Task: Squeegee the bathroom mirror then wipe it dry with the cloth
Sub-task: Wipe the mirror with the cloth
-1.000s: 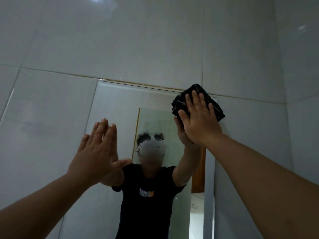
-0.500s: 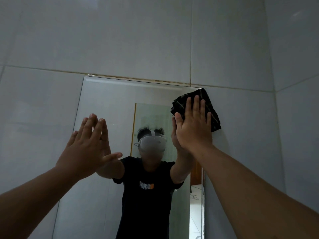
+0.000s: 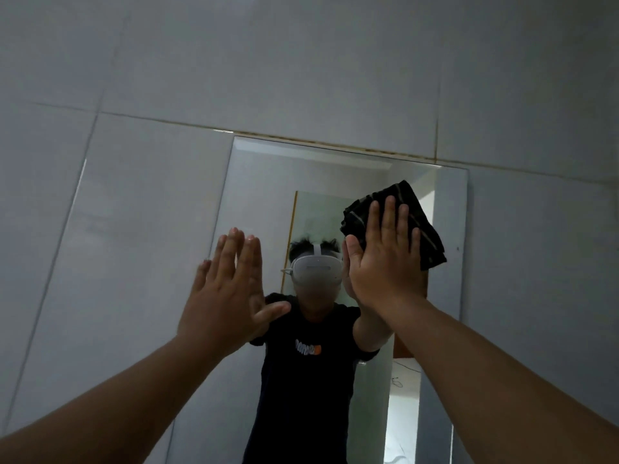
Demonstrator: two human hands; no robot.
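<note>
Against the tiled wall [image 3: 335,61] hangs the mirror [image 3: 268,182], its top edge just under a grout line. Toward two o'clock on the glass, the right hand [image 3: 385,266] presses a dark folded cloth [image 3: 418,222] flat against the surface; its fingers [image 3: 390,212] are straight and spread over the fabric, nothing curled round it. The cloth sticks out past the fingertips toward one o'clock and past the little-finger side toward three o'clock, near the mirror's right edge but short of it. At about nine o'clock from that hand, the left hand [image 3: 227,293] is raised palm forward, fingers straight and together, thumb out toward three o'clock, holding nothing; it lies over the mirror's left edge and seems to touch the surface, though the dim view leaves contact unsure. Between the two hands the glass reflects a person in a black shirt [image 3: 301,380] wearing a white headset [image 3: 316,267].
</note>
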